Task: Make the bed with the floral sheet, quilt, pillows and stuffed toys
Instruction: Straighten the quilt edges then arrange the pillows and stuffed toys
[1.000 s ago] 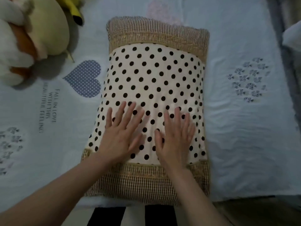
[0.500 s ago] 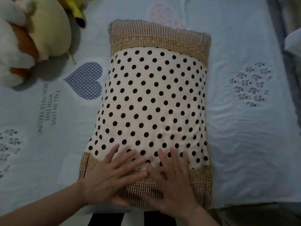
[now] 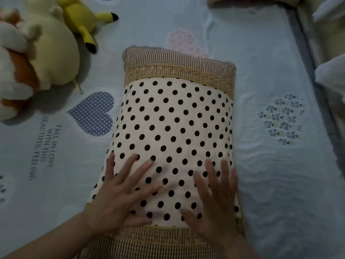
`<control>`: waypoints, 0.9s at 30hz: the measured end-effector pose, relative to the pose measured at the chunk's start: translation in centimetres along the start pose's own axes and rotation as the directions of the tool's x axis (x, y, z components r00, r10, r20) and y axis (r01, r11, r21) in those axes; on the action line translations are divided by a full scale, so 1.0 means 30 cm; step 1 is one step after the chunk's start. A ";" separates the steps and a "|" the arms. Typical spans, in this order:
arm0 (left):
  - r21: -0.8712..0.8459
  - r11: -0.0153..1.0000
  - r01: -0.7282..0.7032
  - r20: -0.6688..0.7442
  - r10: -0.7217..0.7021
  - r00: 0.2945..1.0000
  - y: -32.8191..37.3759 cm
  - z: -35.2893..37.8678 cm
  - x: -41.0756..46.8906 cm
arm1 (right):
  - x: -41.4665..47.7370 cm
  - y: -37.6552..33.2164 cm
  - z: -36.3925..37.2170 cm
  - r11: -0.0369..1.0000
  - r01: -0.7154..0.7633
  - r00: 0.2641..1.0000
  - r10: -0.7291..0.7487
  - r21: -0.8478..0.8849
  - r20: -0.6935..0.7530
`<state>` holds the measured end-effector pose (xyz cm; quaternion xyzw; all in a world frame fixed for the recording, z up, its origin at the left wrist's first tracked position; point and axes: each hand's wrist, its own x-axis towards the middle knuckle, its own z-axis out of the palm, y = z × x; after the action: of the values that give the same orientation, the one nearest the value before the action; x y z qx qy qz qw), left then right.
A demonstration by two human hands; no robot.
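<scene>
A cream pillow (image 3: 173, 118) with black polka dots and brown checked ends lies lengthwise on the pale printed sheet (image 3: 270, 184). My left hand (image 3: 121, 191) lies flat on the pillow's near left part, fingers spread. My right hand (image 3: 214, 199) lies flat on its near right part, fingers straight. Stuffed toys sit at the upper left: a big cream one (image 3: 54, 53), a yellow one (image 3: 82, 17) with black-tipped parts, and a white-and-orange one (image 3: 13, 71).
A second pillow's edge (image 3: 248, 0) shows at the top. The sheet carries a dotted blue heart (image 3: 93, 113), printed words and small flower clusters (image 3: 281, 118). White bedding (image 3: 332, 71) bunches along the right edge beyond the mattress side.
Both hands slid from the pillow's near checked end forward onto the dotted part and spread further apart. The view shifted, showing more of the bed's far end.
</scene>
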<state>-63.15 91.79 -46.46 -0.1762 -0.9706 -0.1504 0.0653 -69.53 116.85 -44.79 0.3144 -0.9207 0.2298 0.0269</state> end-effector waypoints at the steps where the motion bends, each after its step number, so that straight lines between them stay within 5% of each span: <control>1: 0.015 0.995 0.097 -0.042 -0.096 0.994 -0.003 0.006 0.051 | 0.063 0.009 0.003 0.995 -0.098 0.994 0.097 -0.018 -0.059; 4: 0.083 0.931 0.354 0.133 -0.363 0.922 -0.009 0.113 0.153 | 0.161 0.041 0.151 0.934 -0.333 0.937 0.343 -0.129 0.068; 7: 0.100 0.890 0.445 0.283 -0.454 0.845 -0.028 0.210 0.168 | 0.157 0.073 0.288 0.887 -0.392 0.858 0.449 -0.245 0.251; 10: 0.091 0.902 0.423 0.146 -0.432 0.890 -0.049 0.170 0.212 | 0.214 0.095 0.228 0.895 -0.421 0.882 0.442 -0.149 0.164; 14: 0.113 0.860 0.498 -0.111 -0.488 0.866 -0.121 0.071 0.416 | 0.425 0.113 0.108 0.908 -0.418 0.898 0.407 -0.034 -0.165; 21: 0.167 0.800 0.576 0.119 -0.596 0.794 -0.229 0.259 0.561 | 0.562 0.207 0.338 0.870 -0.433 0.875 0.468 -0.236 0.122; 27: 0.058 0.779 0.625 -0.172 -0.609 0.775 -0.342 0.086 0.757 | 0.784 0.265 0.160 0.876 -0.478 0.860 0.454 -0.061 -0.232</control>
<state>-88.16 90.75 -47.56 0.1672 -0.9742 -0.1211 0.0915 -92.61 106.95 -47.74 0.0539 -0.9730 0.2075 0.0858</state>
